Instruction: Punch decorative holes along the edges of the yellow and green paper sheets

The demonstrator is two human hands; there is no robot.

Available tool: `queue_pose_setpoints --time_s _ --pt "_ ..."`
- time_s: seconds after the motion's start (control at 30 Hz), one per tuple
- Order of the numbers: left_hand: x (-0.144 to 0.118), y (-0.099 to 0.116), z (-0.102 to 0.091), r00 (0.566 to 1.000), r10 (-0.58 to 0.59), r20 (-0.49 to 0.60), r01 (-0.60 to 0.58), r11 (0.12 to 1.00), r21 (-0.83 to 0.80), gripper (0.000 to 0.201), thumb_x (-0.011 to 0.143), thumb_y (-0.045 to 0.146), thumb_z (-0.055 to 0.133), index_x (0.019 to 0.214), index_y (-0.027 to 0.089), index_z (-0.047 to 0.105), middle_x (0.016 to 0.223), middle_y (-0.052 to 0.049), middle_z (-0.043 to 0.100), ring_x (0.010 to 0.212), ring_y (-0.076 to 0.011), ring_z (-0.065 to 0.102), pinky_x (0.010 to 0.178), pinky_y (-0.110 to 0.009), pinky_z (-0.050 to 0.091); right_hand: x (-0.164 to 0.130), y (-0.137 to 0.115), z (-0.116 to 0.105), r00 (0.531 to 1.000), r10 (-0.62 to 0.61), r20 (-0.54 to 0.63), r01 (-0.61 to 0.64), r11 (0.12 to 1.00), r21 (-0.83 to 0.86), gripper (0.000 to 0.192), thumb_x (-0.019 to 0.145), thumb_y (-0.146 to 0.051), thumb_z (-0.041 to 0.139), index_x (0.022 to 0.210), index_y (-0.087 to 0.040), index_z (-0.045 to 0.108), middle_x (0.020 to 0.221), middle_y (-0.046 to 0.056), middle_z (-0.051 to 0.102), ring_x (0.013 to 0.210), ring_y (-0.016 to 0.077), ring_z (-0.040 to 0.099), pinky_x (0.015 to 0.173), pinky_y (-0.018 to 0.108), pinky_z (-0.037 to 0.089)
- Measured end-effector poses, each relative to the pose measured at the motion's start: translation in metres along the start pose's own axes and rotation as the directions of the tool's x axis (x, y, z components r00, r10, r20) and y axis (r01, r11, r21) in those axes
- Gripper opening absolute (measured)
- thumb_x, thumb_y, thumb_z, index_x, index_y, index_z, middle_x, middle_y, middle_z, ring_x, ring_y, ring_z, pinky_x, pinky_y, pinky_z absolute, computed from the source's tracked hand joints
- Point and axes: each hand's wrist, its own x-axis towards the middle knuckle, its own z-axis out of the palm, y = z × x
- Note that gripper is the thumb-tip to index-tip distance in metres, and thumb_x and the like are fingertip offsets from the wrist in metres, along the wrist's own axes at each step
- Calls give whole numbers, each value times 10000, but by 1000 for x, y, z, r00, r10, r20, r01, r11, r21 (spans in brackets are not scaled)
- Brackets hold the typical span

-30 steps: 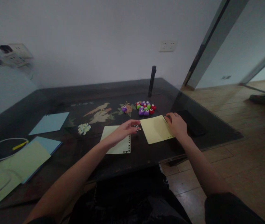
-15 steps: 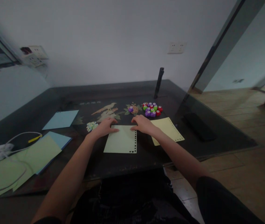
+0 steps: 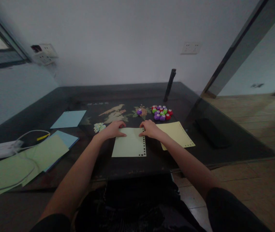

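A pale green sheet of paper [image 3: 129,145] lies in front of me on the dark table, small hearts and stars punched along its right edge and lower right corner. My left hand [image 3: 114,129] pinches its upper left corner, thumb on top and fingers curled over the far edge. At the upper right corner my right hand [image 3: 150,129] grips the same sheet in a similar way. Small craft punches [image 3: 162,112] in purple, red and green are grouped beyond my right hand, with one purple punch [image 3: 139,111] standing apart. Beside my left hand is a little pile of paper cutouts [image 3: 99,127].
A yellow punched sheet [image 3: 176,135] lies under my right forearm, with a black flat object [image 3: 211,132] farther right. Blue paper [image 3: 69,119], green sheets [image 3: 45,148] and a white power strip with cable [image 3: 2,149] are on the left. A black upright stick [image 3: 170,84] stands at the back.
The whole view has shifted slightly, so everything appears a little farther right. My fingers have drawn in a little at the sheet's top corners; the sheet stays in place on the table.
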Motion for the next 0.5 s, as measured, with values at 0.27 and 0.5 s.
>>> queue_pose_setpoints --time_s 0.27,0.5 --pt "-1 6 -8 1000 -26 3 26 998 -63 222 689 317 658 851 172 619 885 -53 611 859 -224 560 759 -318 413 -2 3 4 997 -2 -80 12 991 130 351 612 -244 797 903 -143 628 936 85 621 898 224 546 759 314 407" --pt "-2 10 -25 989 -111 -101 55 894 -446 248 728 374 640 845 155 644 739 -26 619 658 -155 546 590 -261 397 -7 12 -9 1000 19 4 -14 573 819 205 698 -206 699 883 -147 631 841 54 684 745 165 624 704 301 487"
